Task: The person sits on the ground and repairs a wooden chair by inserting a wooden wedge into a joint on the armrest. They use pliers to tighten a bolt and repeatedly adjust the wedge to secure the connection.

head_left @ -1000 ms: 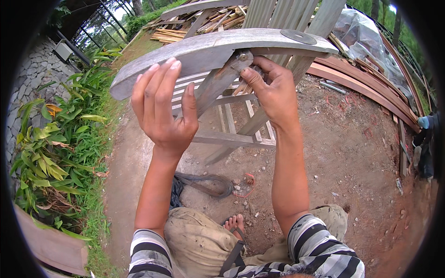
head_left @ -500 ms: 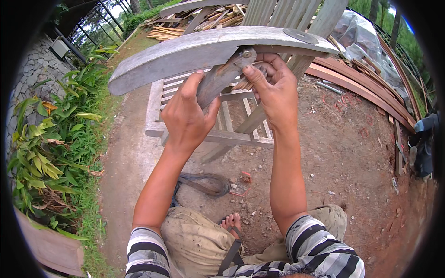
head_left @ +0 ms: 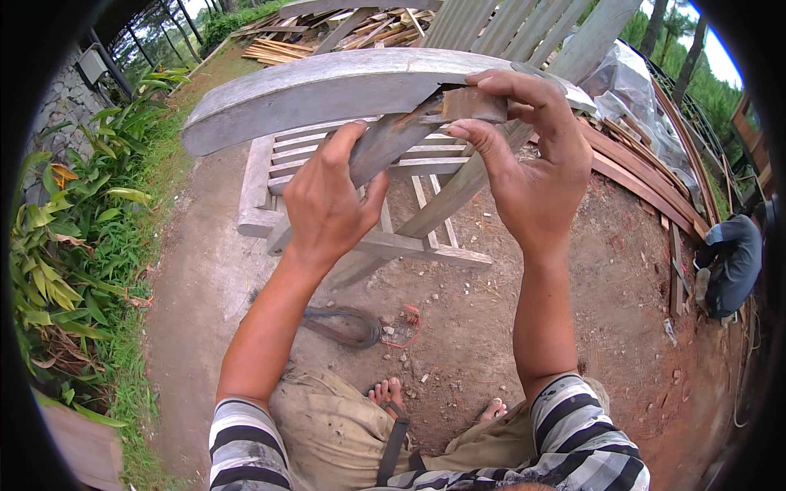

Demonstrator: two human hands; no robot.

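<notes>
A weathered grey wooden armrest [head_left: 311, 102] of a slatted chair curves across in front of me. Beneath it runs a slanting wooden support [head_left: 385, 146], its upper end rough and splintered brown. My left hand [head_left: 327, 188] grips this support between thumb and fingers. My right hand [head_left: 544, 151] holds a small brown wooden block [head_left: 473, 105] between thumb and fingers, at the support's upper end just under the armrest. The block hides the joint there. Behind my hands are the chair's slatted seat [head_left: 286, 168] and tall slatted backrest [head_left: 508, 33].
A loop of dark cord or wire [head_left: 348, 327] lies on the dirt by my feet. Wood scraps [head_left: 368, 33] are piled behind the chair, with long reddish planks [head_left: 639, 176] on the right. A person [head_left: 729, 266] crouches at far right. Leafy plants [head_left: 74, 270] border the left.
My right hand has shifted right and turned, bringing the wooden block over the metal fastener seen earlier at the joint. The left hand keeps its grip. The view has shifted, showing more of the crouching person.
</notes>
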